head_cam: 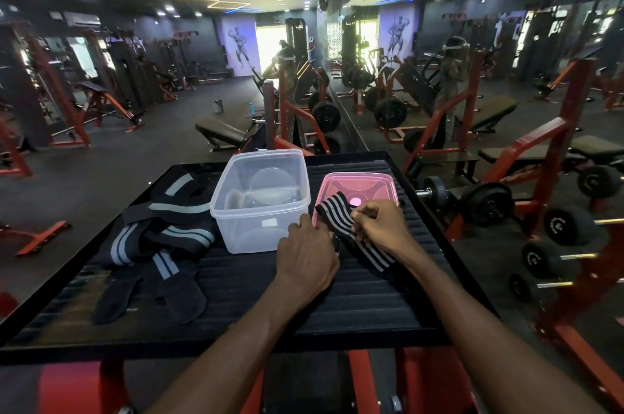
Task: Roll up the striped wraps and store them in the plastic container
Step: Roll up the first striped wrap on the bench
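Pinching the striped wrap (351, 231) beside the plastic container (261, 200), my right hand (380, 224) and left hand (305, 260) risk a loose roll if tension drops.

Black ribbed platform (354, 305) (red-framed) with clear plastic container (260, 200), pink lid (368, 187), and striped wraps (162, 227).

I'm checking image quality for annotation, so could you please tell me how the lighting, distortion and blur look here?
Head view: wide-angle distortion bows the platform edges and the ceiling light strips; a window at the back is blown out; the clear plastic container and the striped wrap in the right hand are evenly lit and sharp; the left hand too; the frame edges look soft.
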The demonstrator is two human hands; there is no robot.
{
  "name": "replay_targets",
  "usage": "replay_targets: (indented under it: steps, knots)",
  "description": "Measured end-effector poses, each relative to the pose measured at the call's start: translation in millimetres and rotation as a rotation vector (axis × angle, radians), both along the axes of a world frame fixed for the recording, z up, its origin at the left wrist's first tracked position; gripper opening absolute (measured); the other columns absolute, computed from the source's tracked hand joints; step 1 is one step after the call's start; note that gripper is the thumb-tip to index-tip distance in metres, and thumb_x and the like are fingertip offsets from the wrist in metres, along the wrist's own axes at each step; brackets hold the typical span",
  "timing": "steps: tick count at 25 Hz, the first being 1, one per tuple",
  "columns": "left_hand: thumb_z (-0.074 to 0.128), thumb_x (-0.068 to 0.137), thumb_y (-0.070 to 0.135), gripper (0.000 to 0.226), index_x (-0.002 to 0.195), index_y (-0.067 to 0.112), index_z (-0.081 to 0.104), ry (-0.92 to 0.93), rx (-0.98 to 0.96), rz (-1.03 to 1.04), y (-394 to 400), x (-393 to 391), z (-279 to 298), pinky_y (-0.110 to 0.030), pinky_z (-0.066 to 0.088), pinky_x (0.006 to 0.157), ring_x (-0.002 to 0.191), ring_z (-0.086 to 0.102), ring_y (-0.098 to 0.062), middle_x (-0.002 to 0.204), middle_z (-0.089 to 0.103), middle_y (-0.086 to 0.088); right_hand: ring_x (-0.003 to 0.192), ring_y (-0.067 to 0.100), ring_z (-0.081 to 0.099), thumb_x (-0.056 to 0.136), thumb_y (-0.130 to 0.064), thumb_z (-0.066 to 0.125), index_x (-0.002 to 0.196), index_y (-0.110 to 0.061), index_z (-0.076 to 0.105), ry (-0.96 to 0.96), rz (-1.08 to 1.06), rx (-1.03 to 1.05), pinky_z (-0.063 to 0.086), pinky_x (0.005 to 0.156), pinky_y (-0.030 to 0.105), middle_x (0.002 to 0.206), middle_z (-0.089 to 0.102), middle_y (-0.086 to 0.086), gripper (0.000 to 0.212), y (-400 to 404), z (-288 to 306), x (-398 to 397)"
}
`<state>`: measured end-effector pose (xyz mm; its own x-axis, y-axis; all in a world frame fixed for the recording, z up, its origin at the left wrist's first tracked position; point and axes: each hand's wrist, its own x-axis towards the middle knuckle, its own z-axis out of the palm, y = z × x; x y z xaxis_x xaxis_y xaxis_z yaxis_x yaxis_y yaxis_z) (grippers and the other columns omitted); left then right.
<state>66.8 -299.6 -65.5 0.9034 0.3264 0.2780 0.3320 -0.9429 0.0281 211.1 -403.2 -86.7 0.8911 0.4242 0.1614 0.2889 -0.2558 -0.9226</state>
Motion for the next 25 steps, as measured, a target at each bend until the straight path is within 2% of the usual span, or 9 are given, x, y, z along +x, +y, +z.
replay_targets:
  steps: [4,6,9,11,13,15,18,21,25]
  knots:
    - [0.045,0.095,0.033,0.036,0.114,0.009,0.062,0.002,0.196,-0.019,-3.1,3.4,2.7,-0.045,0.037,0.095,0.116,0.047,-0.035,0.120,0.060,-0.014,0.073,0.018,0.066,0.087,-0.011,0.062,0.072,-0.019,0.072,-0.208,-0.117,-0.221,0.051,0.069,0.030,0.075,0.072,-0.001,0.020,5.5,13.1,-2.8]
    - [0.047,0.093,0.030,0.034,0.114,0.008,0.062,0.013,0.212,-0.031,-2.9,3.2,1.0,-0.045,0.035,0.097,0.115,0.049,-0.036,0.119,0.062,-0.015,0.078,0.022,0.062,0.084,-0.014,0.059,0.076,-0.015,0.071,-0.257,-0.193,-0.350,0.045,0.072,0.029,0.079,0.070,0.003,0.015,7.0,20.0,-5.9]
    - [0.047,0.095,0.028,0.033,0.115,0.007,0.060,0.034,0.172,-0.038,-2.3,3.5,-0.9,-0.043,0.036,0.099,0.113,0.052,-0.036,0.118,0.063,-0.016,0.087,0.028,0.060,0.081,-0.023,0.061,0.083,-0.014,0.063,-0.186,-0.184,-0.525,0.047,0.080,0.034,0.081,0.061,0.005,0.009,11.7,23.4,-8.0]
    - [0.046,0.095,0.026,0.032,0.116,0.007,0.060,0.003,0.130,-0.049,-1.2,5.4,0.4,-0.042,0.038,0.095,0.111,0.054,-0.036,0.118,0.063,-0.016,0.089,0.027,0.058,0.084,-0.030,0.066,0.088,-0.016,0.057,-0.152,-0.164,-0.609,0.046,0.085,0.035,0.082,0.054,0.003,0.017,14.5,21.7,-9.5]
    - [0.045,0.095,0.024,0.032,0.119,0.006,0.058,-0.038,0.081,-0.068,0.6,8.5,2.0,-0.041,0.041,0.091,0.108,0.055,-0.036,0.118,0.063,-0.017,0.093,0.028,0.061,0.083,-0.032,0.070,0.096,-0.014,0.060,-0.166,-0.139,-0.623,0.042,0.078,0.030,0.086,0.056,0.005,0.024,16.3,21.3,-7.1]
    - [0.044,0.095,0.021,0.032,0.118,0.005,0.058,-0.055,0.045,-0.084,2.6,10.2,2.5,-0.042,0.043,0.089,0.104,0.056,-0.037,0.117,0.063,-0.018,0.088,0.026,0.063,0.080,-0.026,0.076,0.095,-0.010,0.065,-0.128,-0.096,-0.574,0.041,0.069,0.023,0.085,0.062,0.007,0.025,16.3,22.2,-1.8]
    - [0.043,0.094,0.018,0.029,0.111,0.004,0.061,-0.078,-0.007,-0.107,6.9,10.2,1.0,-0.042,0.045,0.086,0.099,0.057,-0.037,0.111,0.065,-0.019,0.066,0.013,0.059,0.074,-0.016,0.085,0.073,-0.012,0.066,-0.009,-0.077,-0.415,0.044,0.055,0.020,0.067,0.062,0.000,0.019,13.1,22.6,7.1]
    - [0.046,0.089,0.013,0.027,0.110,0.006,0.061,-0.166,-0.074,-0.158,11.9,15.1,-2.4,-0.042,0.045,0.082,0.096,0.055,-0.036,0.109,0.063,-0.018,0.071,0.019,0.065,0.070,0.001,0.084,0.065,-0.011,0.063,0.159,-0.145,-0.066,0.057,0.072,0.033,0.069,0.067,0.005,0.024,10.6,27.9,11.6]
    - [0.057,0.077,0.004,0.066,0.141,0.012,0.043,-0.310,-0.177,-0.312,13.0,23.9,-5.0,-0.043,0.049,0.089,0.108,0.049,-0.034,0.124,0.048,-0.017,0.064,0.019,0.061,0.078,0.014,0.069,0.069,-0.005,0.064,0.317,-0.083,0.238,0.055,0.064,0.029,0.067,0.064,0.009,0.023,4.0,55.2,4.4]
